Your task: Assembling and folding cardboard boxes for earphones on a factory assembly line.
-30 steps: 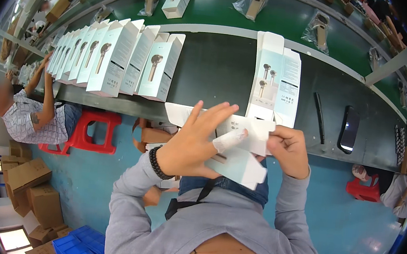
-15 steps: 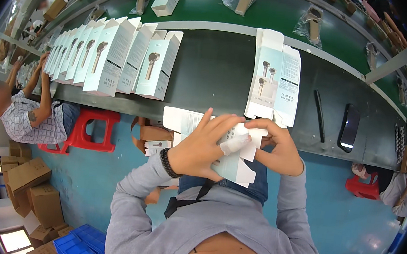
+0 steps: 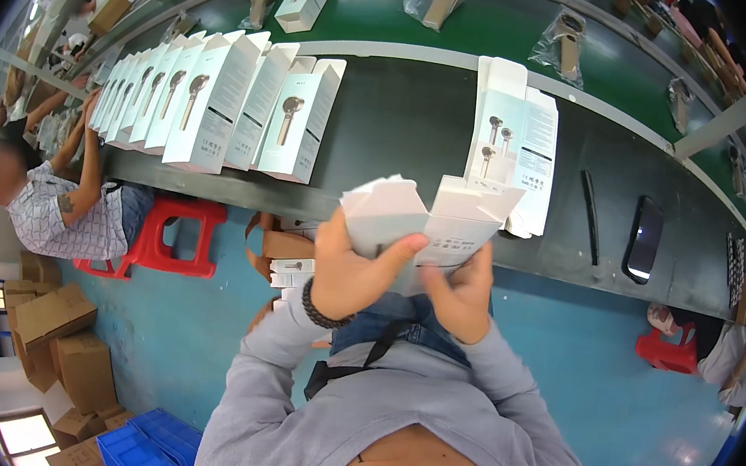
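Note:
Both my hands hold a white and pale-green carton [image 3: 458,232] just off the bench's front edge. Its end flaps stand up at the far side. My left hand [image 3: 353,272], with a dark beaded bracelet at the wrist, grips its left side, thumb lying across the front. My right hand [image 3: 459,300] grips the lower right side; its thumb, slightly blurred, presses on the front panel. Just beyond the carton lies a stack of flattened cartons [image 3: 497,124] printed with small fan-like devices. At the left stands a row of upright cartons [image 3: 296,127] with open top flaps.
A black pen [image 3: 590,218] and a phone [image 3: 644,239] lie on the dark bench [image 3: 383,126] at the right. Bagged handheld devices [image 3: 445,2] and a carton [image 3: 305,2] sit on the green belt. A person [image 3: 61,212] works at the left near a red stool [image 3: 177,237].
The carton has turned and opened out, its end flaps now pointing away from me. My hands have moved from its top to its two sides.

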Tool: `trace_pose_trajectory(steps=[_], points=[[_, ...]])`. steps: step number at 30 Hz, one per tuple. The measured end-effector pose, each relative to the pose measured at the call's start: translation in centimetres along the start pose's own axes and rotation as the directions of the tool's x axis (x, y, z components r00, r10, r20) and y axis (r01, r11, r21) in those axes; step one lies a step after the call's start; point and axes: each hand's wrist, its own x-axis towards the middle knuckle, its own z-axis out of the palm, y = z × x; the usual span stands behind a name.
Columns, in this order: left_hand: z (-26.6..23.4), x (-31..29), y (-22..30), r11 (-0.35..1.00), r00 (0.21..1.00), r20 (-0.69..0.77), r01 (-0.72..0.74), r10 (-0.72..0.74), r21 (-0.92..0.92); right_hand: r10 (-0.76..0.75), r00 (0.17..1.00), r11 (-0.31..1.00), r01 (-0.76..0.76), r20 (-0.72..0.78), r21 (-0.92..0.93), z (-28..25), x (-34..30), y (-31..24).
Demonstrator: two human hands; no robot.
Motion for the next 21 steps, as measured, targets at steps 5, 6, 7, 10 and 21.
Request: trace_pose_trajectory(steps=[5,6,7,10,21], points=[[-2.2,-1.0,-2.8,0.606,0.784,0.598,0.559,-0.165,-0.566,0.259,0.966,0.963,-0.26,0.023,0.075,-1.2,0.6,-0.7],[-1.8,-1.2,-3.5,0.603,0.783,0.601,0.561,-0.163,-0.567,0.286,0.947,0.929,-0.311,0.144,0.199,-1.3,0.8,-0.9],[-1.0,-1.5,-4.0,0.56,0.803,0.594,0.513,-0.047,-0.651,0.279,0.951,0.925,-0.303,0.132,0.228,-1.1,0.7,-0.4],[1.5,-1.1,-3.9,0.493,0.899,0.409,0.287,0.158,-0.821,0.275,0.951,0.904,-0.307,0.145,0.298,-1.1,0.4,0.8],[1.6,-2.0,-4.8,0.944,0.931,0.192,-0.325,0.311,0.048,0.1,0.995,0.994,-0.099,0.009,-0.053,0.5,-0.5,0.7]])
